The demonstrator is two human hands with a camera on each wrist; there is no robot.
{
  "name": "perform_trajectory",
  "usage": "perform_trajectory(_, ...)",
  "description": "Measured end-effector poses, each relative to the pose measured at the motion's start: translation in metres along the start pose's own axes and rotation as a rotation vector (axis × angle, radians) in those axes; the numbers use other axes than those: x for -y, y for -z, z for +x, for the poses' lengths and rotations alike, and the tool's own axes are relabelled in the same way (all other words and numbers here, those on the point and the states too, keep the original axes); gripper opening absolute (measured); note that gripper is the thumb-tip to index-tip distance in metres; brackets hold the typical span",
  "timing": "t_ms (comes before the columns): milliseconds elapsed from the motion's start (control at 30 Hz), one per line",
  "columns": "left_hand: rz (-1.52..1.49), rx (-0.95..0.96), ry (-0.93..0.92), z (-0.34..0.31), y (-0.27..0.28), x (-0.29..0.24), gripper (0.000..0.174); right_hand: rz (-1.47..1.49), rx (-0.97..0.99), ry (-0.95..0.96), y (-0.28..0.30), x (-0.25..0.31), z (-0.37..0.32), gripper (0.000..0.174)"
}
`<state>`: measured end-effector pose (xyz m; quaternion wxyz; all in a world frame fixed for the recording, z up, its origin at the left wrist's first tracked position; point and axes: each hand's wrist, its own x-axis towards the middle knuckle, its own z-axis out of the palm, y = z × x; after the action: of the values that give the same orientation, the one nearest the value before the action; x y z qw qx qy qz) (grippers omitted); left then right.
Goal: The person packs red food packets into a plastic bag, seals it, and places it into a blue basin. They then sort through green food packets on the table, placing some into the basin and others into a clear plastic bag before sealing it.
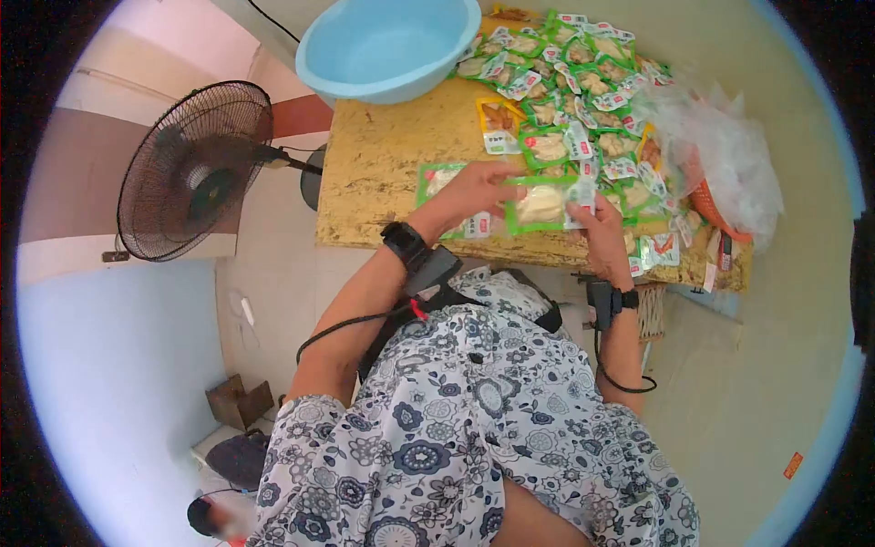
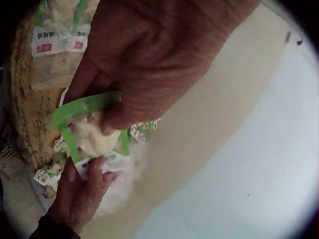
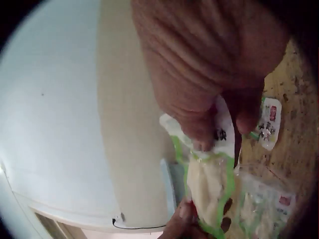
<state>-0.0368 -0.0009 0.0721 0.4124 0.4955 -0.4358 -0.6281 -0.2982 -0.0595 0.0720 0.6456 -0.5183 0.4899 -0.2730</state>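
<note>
Both hands hold one green-edged snack packet (image 1: 541, 203) with pale food inside, just above the near edge of the yellow table (image 1: 383, 164). My left hand (image 1: 476, 189) pinches its left end and my right hand (image 1: 599, 224) pinches its right, labelled end. In the left wrist view, the left hand (image 2: 149, 64) grips the packet (image 2: 89, 133) from above while the right hand (image 2: 79, 194) holds it from below. The right wrist view shows the right hand (image 3: 209, 69) pinching the packet (image 3: 209, 184) by its white label end. A second green packet (image 1: 436, 182) lies on the table under the left hand.
Several similar packets (image 1: 583, 91) cover the table's far right part. A light blue basin (image 1: 387, 46) sits at the far left corner. Clear plastic bags (image 1: 725, 150) and an orange basket (image 1: 720, 211) lie at the right end. A standing fan (image 1: 196, 169) is on the floor, left.
</note>
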Motion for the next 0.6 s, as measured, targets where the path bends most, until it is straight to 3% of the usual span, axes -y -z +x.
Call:
perform_trajectory(67,-0.012,-0.185,-0.130,0.012,0.007,0.016,0.040,0.120,-0.132,0.062,0.014,-0.019,0.006,0.023)
perform_trajectory(167,0.517,-0.398,-0.129,0.019,0.017,0.019,0.037,0.078,-0.278,0.075,0.036,-0.041,0.002,0.021)
perform_trajectory(267,0.859,-0.330,-0.016,0.007,0.004,0.013,0.046,0.032,-0.286,0.049,0.044,-0.058,-0.008,0.024)
perform_trajectory(467,1.103,-0.138,0.121,0.017,-0.020,0.035,0.060,0.242,-0.242,-0.064,0.012,-0.080,-0.004,0.026)
perform_trajectory(600,1.072,-0.129,0.109,0.021,-0.019,0.047,0.044,0.255,-0.210,-0.011,-0.006,-0.077,-0.002,0.027)
